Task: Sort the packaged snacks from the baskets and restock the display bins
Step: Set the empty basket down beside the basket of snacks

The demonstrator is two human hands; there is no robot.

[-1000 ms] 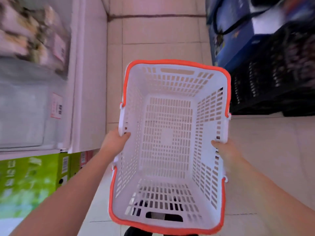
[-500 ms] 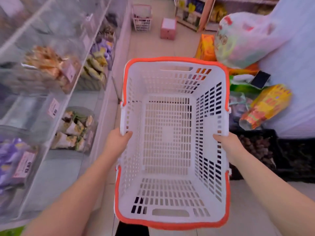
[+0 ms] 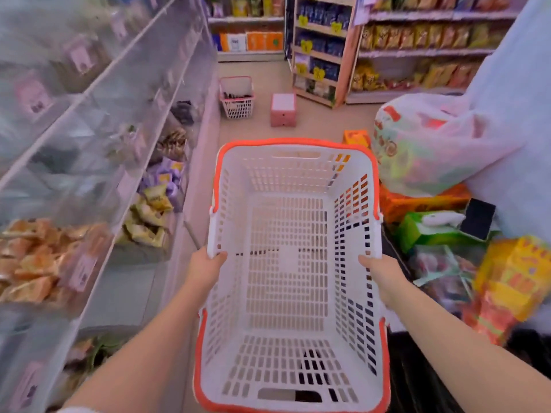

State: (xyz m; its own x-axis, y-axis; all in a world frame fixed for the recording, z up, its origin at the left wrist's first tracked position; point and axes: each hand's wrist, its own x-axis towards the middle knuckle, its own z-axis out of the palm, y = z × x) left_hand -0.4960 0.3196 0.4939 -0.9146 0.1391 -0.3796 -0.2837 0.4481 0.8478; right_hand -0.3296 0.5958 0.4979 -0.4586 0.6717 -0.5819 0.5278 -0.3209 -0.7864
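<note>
Clear tiered bins (image 3: 98, 162) along left, crinkly snack packs (image 3: 35, 260) inside; slotted white plastic basket (image 3: 292, 323) (orange rim, rectangular) held mid-aisle; left hand (image 3: 205, 266) and right hand (image 3: 380, 269) curl fingers over side rims, gripping

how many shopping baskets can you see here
2. One white basket with an orange rim, empty, is gripped at its sides by the left hand and right hand. A pink-rimmed basket stands on the floor ahead. Others may be hidden.
</note>
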